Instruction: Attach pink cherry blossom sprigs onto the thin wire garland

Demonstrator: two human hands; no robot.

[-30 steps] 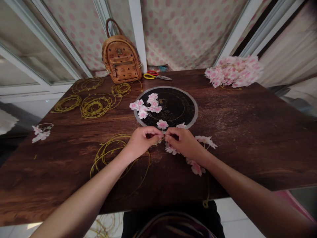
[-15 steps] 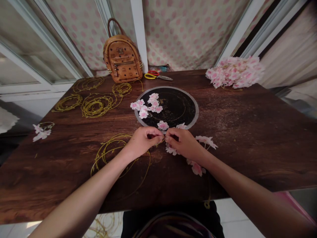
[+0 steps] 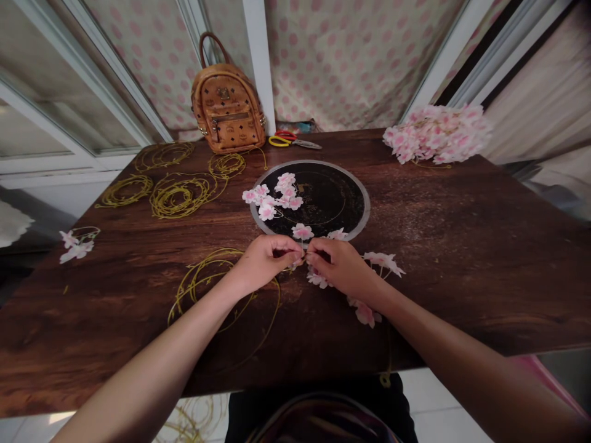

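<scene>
Our left hand (image 3: 263, 264) and right hand (image 3: 339, 267) meet at the fingertips, their fingers (image 3: 290, 253) closed on a thin yellow-green wire stem (image 3: 303, 247), and a pale pink artificial blossom (image 3: 302, 232) stands just above them. More pink-and-white artificial blossoms (image 3: 365, 314) trail away to the right, close under our right wrist, on the dark wooden bench (image 3: 438, 258) — each petal tinged deeper at the centre. A loose coil of yellow-green wire (image 3: 217, 250) lies flat beside our left wrist, its loops running under the forearm.
</scene>
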